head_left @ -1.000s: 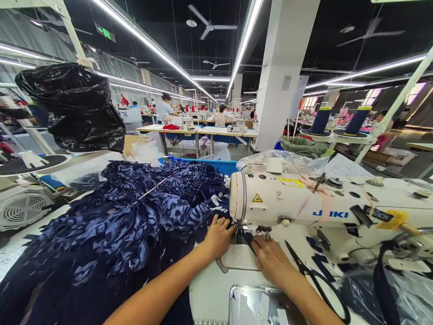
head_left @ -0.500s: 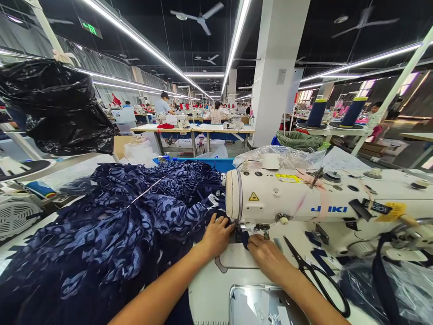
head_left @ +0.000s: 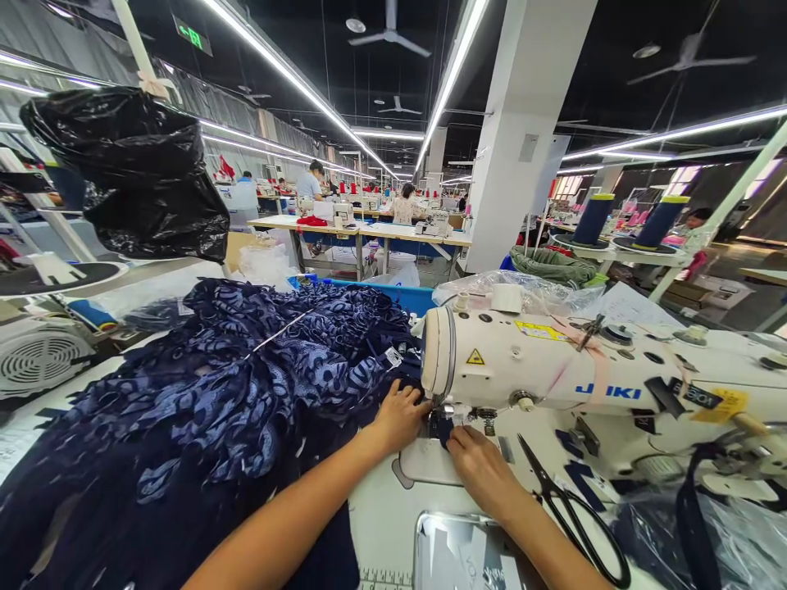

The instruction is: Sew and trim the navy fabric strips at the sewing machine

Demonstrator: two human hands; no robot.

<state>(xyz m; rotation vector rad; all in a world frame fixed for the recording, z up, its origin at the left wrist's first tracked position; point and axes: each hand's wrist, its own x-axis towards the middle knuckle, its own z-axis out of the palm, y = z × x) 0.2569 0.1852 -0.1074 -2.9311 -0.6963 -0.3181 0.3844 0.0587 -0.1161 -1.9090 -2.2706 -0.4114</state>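
A white sewing machine (head_left: pixel 485 373) stands in front of me, its needle area low on the left end. My left hand (head_left: pixel 401 418) is left of the needle, fingers curled down on dark navy fabric (head_left: pixel 393 378) that joins the heaped garments. Just right of the needle, my right hand (head_left: pixel 483 460) pinches a small navy fabric piece (head_left: pixel 443 428) at the presser foot. Whether both hands hold one and the same piece is hidden by the machine head. A large heap of navy patterned garments (head_left: pixel 239 410) spreads left of my hands.
Black scissors (head_left: pixel 569 500) lie right of my right forearm. A shiny metal tray (head_left: pixel 430 545) sits close in front. Navy scraps (head_left: pixel 584 483) and a clear plastic bag (head_left: pixel 738 533) are at right. Thread cones (head_left: pixel 593 221) stand behind; a black bag (head_left: pixel 153 180) hangs at left.
The camera view has shifted, so the scene sits a little farther right. Both hands stay beside the needle, with only slight movement and their holds unchanged.
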